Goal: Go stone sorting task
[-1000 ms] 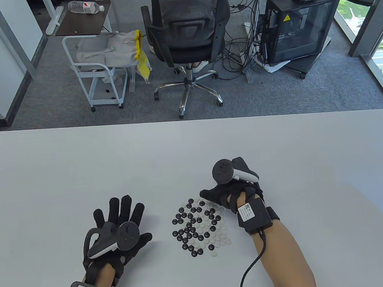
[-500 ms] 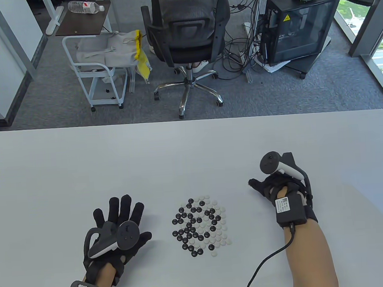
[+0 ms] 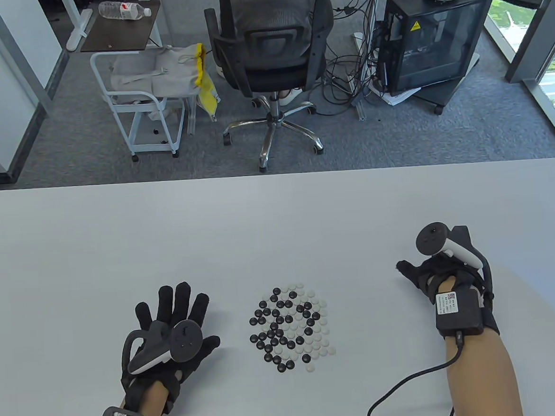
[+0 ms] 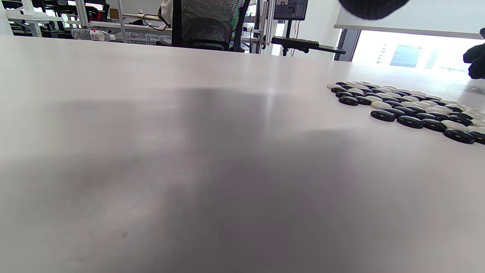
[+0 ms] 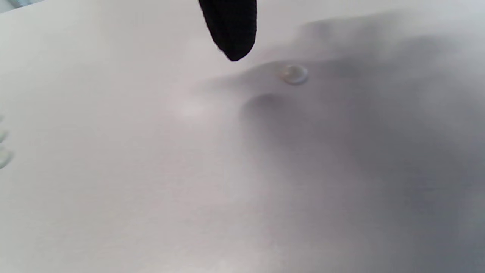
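A mixed pile of black and white Go stones (image 3: 290, 328) lies on the white table (image 3: 278, 217), between my hands. It also shows in the left wrist view (image 4: 405, 110). My left hand (image 3: 175, 315) rests flat on the table left of the pile, fingers spread, holding nothing. My right hand (image 3: 424, 273) is well right of the pile, its fingers curled under the tracker. In the right wrist view one fingertip (image 5: 231, 34) hangs above the table, and a single white stone (image 5: 293, 74) lies on the table just beside it, not touched.
A black cable (image 3: 404, 389) runs from my right wrist unit across the table's front right. Beyond the far edge stand an office chair (image 3: 271, 51), a white cart (image 3: 141, 98) and a black computer case (image 3: 432, 40).
My right hand has moved from the pile's upper right edge far to the right. The left hand and the pile have not moved.
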The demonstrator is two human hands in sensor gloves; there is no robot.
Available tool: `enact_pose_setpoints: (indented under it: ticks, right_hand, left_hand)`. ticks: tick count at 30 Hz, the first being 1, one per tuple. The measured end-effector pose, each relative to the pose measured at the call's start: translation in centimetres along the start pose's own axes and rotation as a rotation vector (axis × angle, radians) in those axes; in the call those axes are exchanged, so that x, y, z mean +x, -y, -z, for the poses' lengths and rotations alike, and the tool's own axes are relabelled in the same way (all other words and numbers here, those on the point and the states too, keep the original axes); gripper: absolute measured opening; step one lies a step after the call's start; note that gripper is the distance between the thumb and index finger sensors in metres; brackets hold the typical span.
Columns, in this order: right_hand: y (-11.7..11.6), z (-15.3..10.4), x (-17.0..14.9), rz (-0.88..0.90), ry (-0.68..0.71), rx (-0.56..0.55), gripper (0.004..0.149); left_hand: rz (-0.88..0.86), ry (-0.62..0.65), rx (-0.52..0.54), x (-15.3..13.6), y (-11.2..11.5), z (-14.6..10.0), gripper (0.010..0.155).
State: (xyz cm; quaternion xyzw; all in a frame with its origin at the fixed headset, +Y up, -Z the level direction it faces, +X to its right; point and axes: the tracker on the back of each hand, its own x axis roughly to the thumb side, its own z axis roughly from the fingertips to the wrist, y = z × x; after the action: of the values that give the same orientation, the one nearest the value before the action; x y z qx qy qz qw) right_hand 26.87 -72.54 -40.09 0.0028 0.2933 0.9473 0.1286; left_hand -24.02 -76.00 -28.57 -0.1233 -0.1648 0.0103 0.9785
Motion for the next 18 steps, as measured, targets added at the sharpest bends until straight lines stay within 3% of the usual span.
enact_pose_setpoints:
  ticks: [4,8,13,18]
  right_hand:
    - [-1.1,-1.4,5.1,-0.136,0.162,0.086,0.071]
    - [-4.7,-3.4,10.3,-0.265,0.341,0.206,0.07]
    - [-9.4,-5.0,14.5,-0.355,0.512,0.343,0.07]
    - [-12.3,-5.9,16.7,-0.375,0.622,0.38,0.071]
  left_hand:
    - [-0.005,-0.002,-0.002,-0.1,0.0,0.0,0.087]
    - [-0.003,-0.001,-0.006,-0.1,0.0,0.0,0.087]
    - [-0.003,-0.001,0.001,-0.1,0.0,0.0,0.087]
    - [-0.002,-0.001,0.003,-0.1,0.1,0.0,0.087]
